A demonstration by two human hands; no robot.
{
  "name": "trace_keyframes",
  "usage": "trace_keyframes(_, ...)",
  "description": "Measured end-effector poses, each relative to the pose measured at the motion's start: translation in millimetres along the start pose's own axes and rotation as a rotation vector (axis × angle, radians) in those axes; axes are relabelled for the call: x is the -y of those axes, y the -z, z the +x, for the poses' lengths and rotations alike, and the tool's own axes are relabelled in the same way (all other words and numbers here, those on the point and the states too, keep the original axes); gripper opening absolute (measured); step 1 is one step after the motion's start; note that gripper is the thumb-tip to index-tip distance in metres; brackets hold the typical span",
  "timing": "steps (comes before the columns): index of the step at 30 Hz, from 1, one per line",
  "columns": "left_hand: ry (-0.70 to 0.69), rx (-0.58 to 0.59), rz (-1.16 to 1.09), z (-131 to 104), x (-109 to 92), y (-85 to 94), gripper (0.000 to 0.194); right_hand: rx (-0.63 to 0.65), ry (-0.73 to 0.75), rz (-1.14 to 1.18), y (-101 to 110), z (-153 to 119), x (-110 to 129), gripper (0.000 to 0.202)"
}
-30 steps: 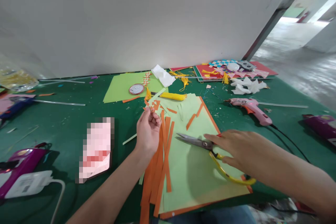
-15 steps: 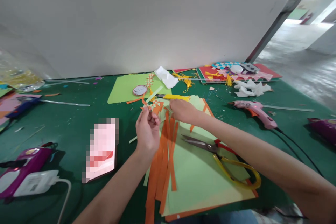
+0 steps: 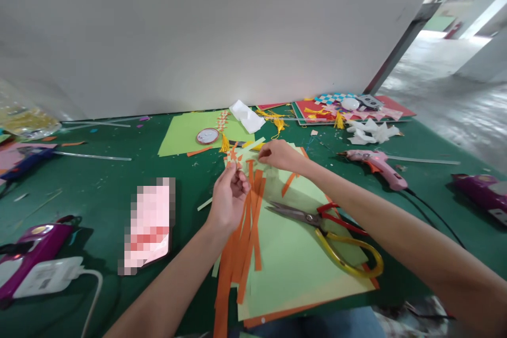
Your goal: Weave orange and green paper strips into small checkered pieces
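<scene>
Between the fingertips of my left hand (image 3: 232,190) is a small woven piece of orange and pale green paper strips (image 3: 234,155). A pale strip (image 3: 252,146) sticks out from it toward the right. My right hand (image 3: 279,156) is just right of the piece, its fingers bent together; whether they pinch anything is too small to tell. Below the hands, loose orange strips (image 3: 250,222) lie on pale green sheets (image 3: 293,269). Scissors with red and yellow handles (image 3: 312,219) rest on the sheets, blades partly apart.
A phone (image 3: 148,222), a purple power strip (image 3: 35,243) and a white charger (image 3: 47,276) lie at left. Behind are a round tape roll (image 3: 207,136), yellow tassels (image 3: 279,124) and white tissue (image 3: 247,116). A pink glue gun (image 3: 374,163) lies right.
The woven piece has turned in my left hand, and its pale strip now points right. My right hand has lifted slightly and its fingers have loosened. The camera view has shifted a little.
</scene>
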State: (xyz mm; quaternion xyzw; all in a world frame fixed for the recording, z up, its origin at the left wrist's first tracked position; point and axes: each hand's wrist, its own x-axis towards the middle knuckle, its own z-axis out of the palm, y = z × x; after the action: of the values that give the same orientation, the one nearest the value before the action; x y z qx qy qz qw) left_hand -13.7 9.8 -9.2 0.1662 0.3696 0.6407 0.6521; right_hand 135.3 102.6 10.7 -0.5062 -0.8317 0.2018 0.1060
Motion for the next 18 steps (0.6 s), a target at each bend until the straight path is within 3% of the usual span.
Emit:
trace_keyframes(6, 0.02, 0.005, 0.019, -0.3, 2.5, 1.0, 0.02, -0.079, -0.052, -0.05, 9.2, -5.1, -14.3, 0.02)
trace_keyframes(13, 0.054, 0.114, 0.003, -1.9, 4.6, -0.5, 0.019, -0.026, -0.08, -0.217, 28.7, -22.8, -28.4, 0.017)
trace_keyframes(18, 0.121, 0.161, 0.028, -3.8, 5.4, -1.0, 0.017, -0.049, 0.095, -0.306, 14.1, -43.7, -16.9, 0.027)
